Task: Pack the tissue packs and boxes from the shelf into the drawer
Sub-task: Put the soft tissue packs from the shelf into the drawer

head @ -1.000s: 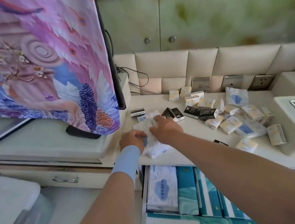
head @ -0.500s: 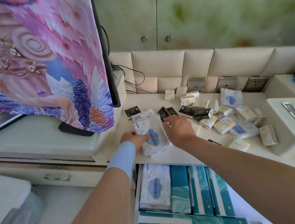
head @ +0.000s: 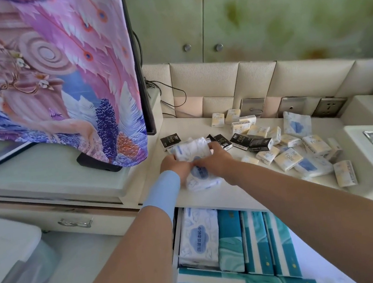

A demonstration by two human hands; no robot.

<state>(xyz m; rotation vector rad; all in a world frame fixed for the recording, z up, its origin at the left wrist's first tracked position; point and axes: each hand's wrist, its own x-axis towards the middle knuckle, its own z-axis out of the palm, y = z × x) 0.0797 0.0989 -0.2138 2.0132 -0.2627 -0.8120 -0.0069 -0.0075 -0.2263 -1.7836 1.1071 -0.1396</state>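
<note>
My left hand (head: 174, 167) and right hand (head: 217, 163) close together around a bundle of white-and-blue tissue packs (head: 195, 161), held just above the shelf (head: 242, 188) beyond the open drawer (head: 231, 243). It looks like two or three packs, though my fingers hide the count. More small packs (head: 288, 159) lie scattered on the shelf, right of the bundle.

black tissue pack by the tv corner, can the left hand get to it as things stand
Probably not right away: the left hand and right hand are both gripping soft white tissue packs. The black pack lies just beyond, with nothing on top of it.
</note>
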